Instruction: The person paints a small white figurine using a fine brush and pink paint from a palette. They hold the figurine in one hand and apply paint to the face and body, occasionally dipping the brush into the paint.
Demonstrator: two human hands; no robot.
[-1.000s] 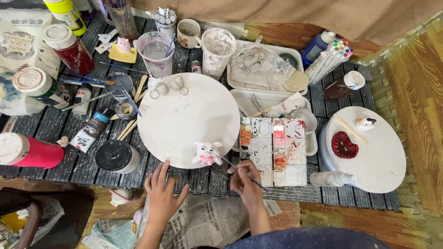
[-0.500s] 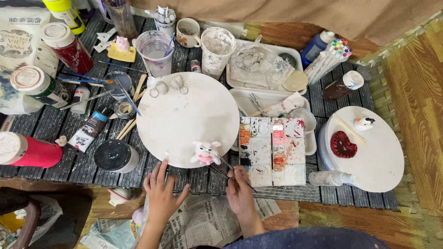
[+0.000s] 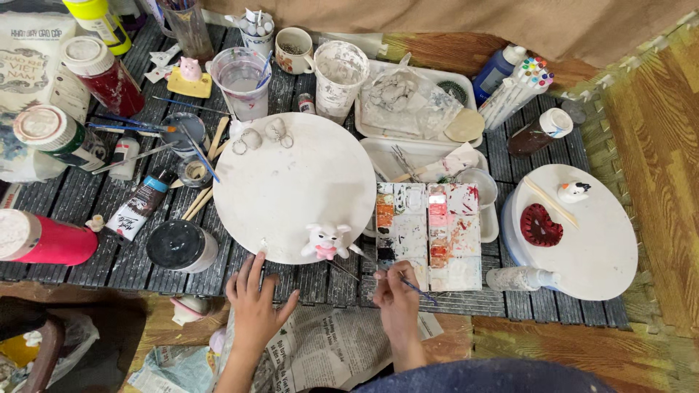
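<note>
Slatted table (image 3: 306, 280): paintbrush (image 3: 408, 282) lies diagonal, bristles upper-left.

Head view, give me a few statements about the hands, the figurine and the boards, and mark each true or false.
1. The right hand holds a brush. True.
2. The pig figurine stands on the palette. False: it stands on the big round board, near the edge closest to the person.
3. The left hand holds a paint tube. False: it is open and empty, fingers at the board's edge.
4. A red heart lies on the smaller round board. True.
</note>
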